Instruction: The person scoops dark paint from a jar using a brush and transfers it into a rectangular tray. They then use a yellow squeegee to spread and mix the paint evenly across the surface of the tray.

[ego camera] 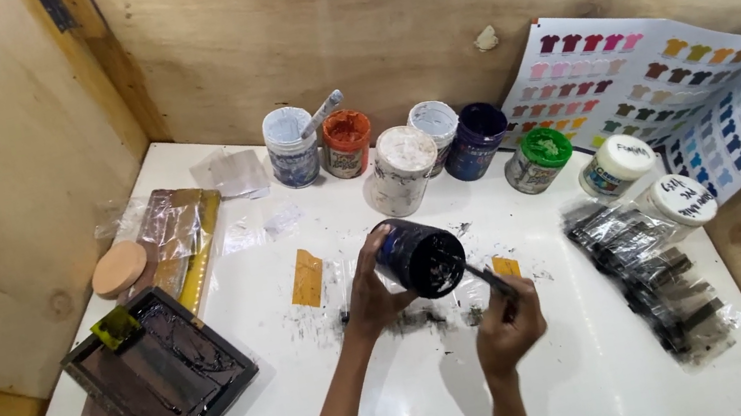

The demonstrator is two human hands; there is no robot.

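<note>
My left hand [368, 295] is wrapped around the side of the black ink jar [420, 256], tipping it so its open mouth faces toward me and to the right. My right hand [508, 324] is closed on a thin dark stirring stick [487, 279], whose far end reaches into the jar's mouth. The jar sits between my two hands, lifted just above the white table [583, 374], over a patch of black smears. It looks like a rigid plastic tub, fairly light, but the ink inside seems thick and glossy, so I judge the wall may be slick where ink has run; gripping round the middle of the barrel, clear of the rim, seems the safest hold. The stick is slim and probably a bit slippery too, best pinched near its upper end. Just beyond the jar stands a row of paint pots [404, 167], a colour chart [674, 83] leans at the far right, and a dark ink-coated tray [161, 372] lies well off to my left
</note>
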